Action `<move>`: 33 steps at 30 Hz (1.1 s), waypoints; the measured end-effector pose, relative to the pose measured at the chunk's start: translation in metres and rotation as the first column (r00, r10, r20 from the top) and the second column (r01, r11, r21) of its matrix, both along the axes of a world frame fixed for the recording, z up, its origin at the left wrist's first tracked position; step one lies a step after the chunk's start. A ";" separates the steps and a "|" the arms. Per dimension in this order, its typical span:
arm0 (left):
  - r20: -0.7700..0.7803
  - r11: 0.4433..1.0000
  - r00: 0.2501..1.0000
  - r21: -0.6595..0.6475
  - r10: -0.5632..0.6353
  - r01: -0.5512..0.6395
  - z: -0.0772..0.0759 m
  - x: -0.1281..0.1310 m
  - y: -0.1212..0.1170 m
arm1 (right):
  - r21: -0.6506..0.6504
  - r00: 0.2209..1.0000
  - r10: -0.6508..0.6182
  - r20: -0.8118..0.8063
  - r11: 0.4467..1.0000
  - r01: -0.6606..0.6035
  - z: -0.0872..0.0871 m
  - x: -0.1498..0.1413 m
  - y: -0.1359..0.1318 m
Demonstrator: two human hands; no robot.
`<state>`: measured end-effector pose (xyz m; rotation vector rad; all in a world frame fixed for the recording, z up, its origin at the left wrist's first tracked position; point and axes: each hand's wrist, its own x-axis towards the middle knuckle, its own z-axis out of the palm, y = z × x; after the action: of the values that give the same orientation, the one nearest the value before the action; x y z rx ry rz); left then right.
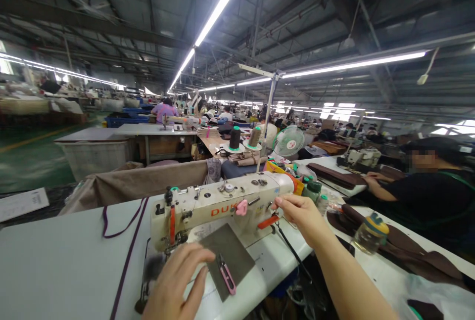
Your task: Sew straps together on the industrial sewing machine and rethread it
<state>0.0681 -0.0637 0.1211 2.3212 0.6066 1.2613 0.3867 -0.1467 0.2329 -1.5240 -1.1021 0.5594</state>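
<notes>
Right hand (297, 211) raised at the right end of the sewing machine (222, 206), left hand (181, 280) loose near its needle end.

My right fingertips are drawn together; I can't tell whether they grip anything. My left is half open, nothing visible in it, and blocks some of the needle area. Pink snips (227, 275) lie on a grey-brown panel (239, 256) on the machine bed, probably for easy reach. A purple strip (129, 251) crosses the table (74, 265) leftward; a yellow-lidded bottle (367, 238) stands off right.
</notes>
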 end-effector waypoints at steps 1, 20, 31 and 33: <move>0.029 0.991 0.997 -0.116 -0.069 0.072 0.010 0.018 0.001 | 0.005 1.000 0.006 0.001 1.000 -0.006 -0.003 -0.006 -0.001; 0.424 0.509 0.869 -0.705 -0.257 0.494 0.092 0.160 0.041 | 0.030 0.996 0.032 0.085 0.999 -0.035 -0.025 -0.025 0.002; 0.366 0.466 0.889 -0.758 -0.276 0.456 0.086 0.152 0.033 | 0.120 0.992 0.025 -0.120 0.993 -0.011 0.001 -0.014 -0.008; 0.357 0.483 0.886 -0.744 -0.296 0.461 0.088 0.150 0.031 | 0.137 0.994 0.013 -0.112 0.991 0.003 0.003 -0.016 -0.004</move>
<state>0.2184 -0.0328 0.2086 1.4019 0.4277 0.7105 0.3704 -0.1512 0.2364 -1.3551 -1.0363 0.5551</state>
